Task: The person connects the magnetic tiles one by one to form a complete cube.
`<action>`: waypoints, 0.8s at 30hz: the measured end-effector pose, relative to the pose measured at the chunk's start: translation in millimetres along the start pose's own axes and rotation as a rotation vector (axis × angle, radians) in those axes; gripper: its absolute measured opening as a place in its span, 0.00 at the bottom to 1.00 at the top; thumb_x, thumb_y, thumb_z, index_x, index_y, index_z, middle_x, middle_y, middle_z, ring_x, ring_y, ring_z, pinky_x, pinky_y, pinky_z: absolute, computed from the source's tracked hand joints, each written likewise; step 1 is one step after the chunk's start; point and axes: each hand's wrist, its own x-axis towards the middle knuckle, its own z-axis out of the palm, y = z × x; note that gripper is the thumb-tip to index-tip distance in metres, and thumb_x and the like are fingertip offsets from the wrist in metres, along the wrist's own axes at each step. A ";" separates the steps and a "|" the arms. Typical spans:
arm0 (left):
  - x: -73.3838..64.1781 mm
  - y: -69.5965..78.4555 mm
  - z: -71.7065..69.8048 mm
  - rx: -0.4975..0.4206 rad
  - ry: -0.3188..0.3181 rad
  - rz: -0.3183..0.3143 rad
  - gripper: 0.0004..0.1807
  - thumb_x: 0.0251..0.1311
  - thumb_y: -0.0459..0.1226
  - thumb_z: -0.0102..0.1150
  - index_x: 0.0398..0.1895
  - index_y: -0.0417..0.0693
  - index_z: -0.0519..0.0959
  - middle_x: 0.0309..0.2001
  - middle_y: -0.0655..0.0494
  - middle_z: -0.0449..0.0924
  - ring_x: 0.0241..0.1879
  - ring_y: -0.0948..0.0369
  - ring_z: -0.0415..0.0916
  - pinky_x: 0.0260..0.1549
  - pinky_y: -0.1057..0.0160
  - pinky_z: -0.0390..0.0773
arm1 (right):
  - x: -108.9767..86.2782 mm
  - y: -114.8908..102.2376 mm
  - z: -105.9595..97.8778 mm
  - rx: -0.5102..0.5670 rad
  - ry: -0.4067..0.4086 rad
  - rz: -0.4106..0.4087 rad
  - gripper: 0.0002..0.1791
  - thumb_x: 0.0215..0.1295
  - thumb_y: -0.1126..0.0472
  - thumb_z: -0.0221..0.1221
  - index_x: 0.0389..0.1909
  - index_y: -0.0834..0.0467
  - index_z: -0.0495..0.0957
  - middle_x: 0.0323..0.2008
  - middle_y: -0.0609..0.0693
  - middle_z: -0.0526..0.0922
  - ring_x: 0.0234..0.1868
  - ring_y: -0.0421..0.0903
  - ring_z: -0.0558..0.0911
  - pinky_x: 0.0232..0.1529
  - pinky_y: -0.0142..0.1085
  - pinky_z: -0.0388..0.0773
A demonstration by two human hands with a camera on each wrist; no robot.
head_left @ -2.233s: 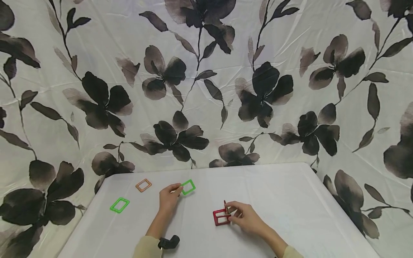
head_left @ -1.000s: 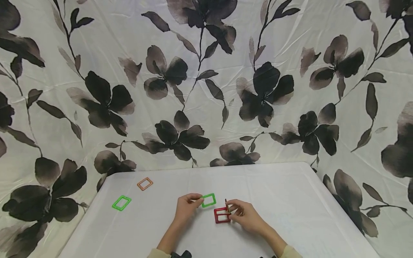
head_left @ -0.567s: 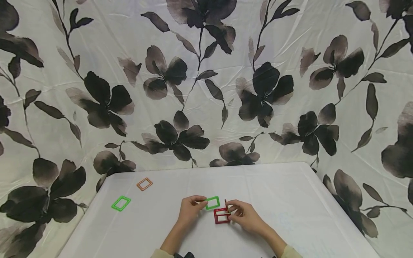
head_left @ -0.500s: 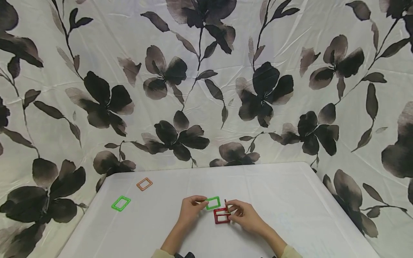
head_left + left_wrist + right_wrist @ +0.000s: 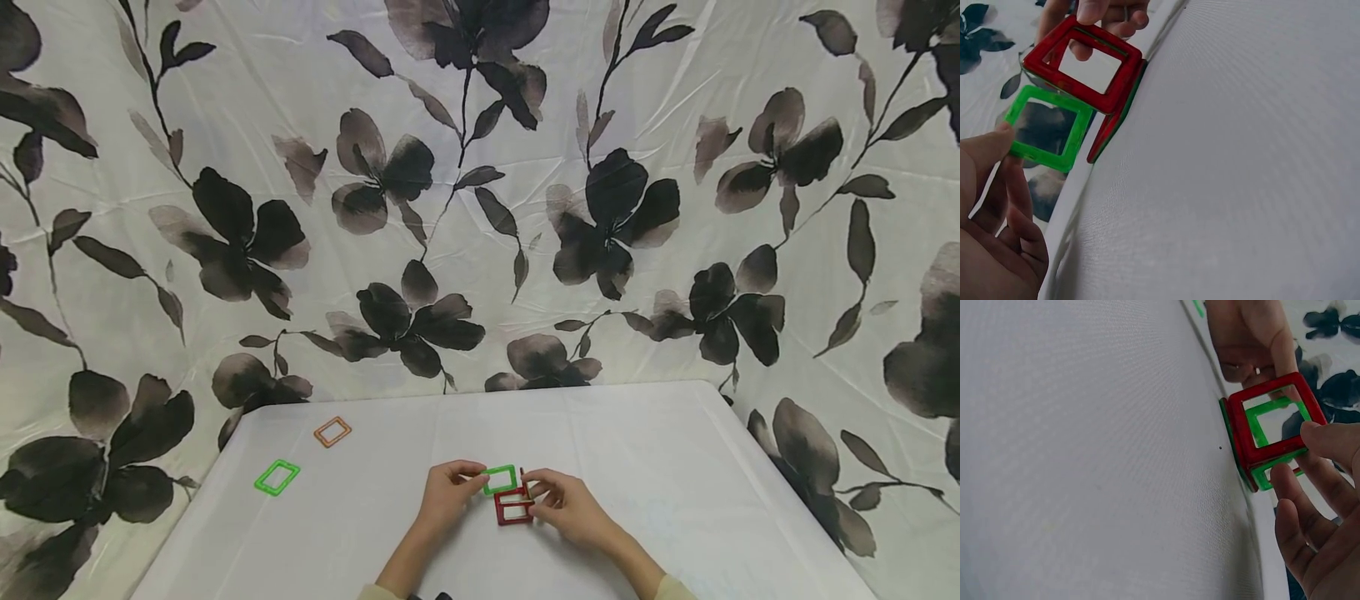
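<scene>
My left hand (image 5: 448, 492) pinches a green square magnetic tile (image 5: 1038, 155) by its left side, between thumb and fingers. That tile is tilted up at the far side of a small red tile structure and overlaps its back edge in the head view. My right hand (image 5: 573, 507) holds the structure from the right, its thumb on an upright red magnetic tile (image 5: 1266, 387). Another red tile lies at its base on the table. A green-edged tile (image 5: 1263, 478) stands on the side beside my right fingers, partly hidden by them.
At the table's left lie a loose green tile (image 5: 287, 482) and, farther back, an orange tile (image 5: 326, 425). The white-covered table (image 5: 660, 450) ends at a floral cloth backdrop (image 5: 517, 208).
My left hand has carried the green tile rightward and nearer, from apart at the back to the red structure's far edge. My right hand has stayed on the structure, nearly still.
</scene>
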 end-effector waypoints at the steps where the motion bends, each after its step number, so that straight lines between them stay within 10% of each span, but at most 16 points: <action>1: 0.2 0.1 0.2 -0.002 0.000 0.003 0.07 0.53 0.34 0.71 0.34 0.42 0.86 0.33 0.54 0.83 0.25 0.62 0.73 0.19 0.70 0.70 | 0.3 0.3 -0.1 0.001 0.000 0.001 0.24 0.60 0.67 0.66 0.58 0.61 0.75 0.39 0.52 0.82 0.31 0.43 0.81 0.29 0.34 0.77; 24: 2.9 -3.1 7.7 -0.032 -0.018 0.014 0.07 0.52 0.33 0.71 0.33 0.40 0.86 0.31 0.54 0.83 0.22 0.65 0.72 0.19 0.70 0.71 | -0.4 0.0 0.0 0.013 -0.003 -0.017 0.22 0.60 0.68 0.65 0.56 0.60 0.76 0.40 0.53 0.83 0.30 0.43 0.82 0.26 0.34 0.77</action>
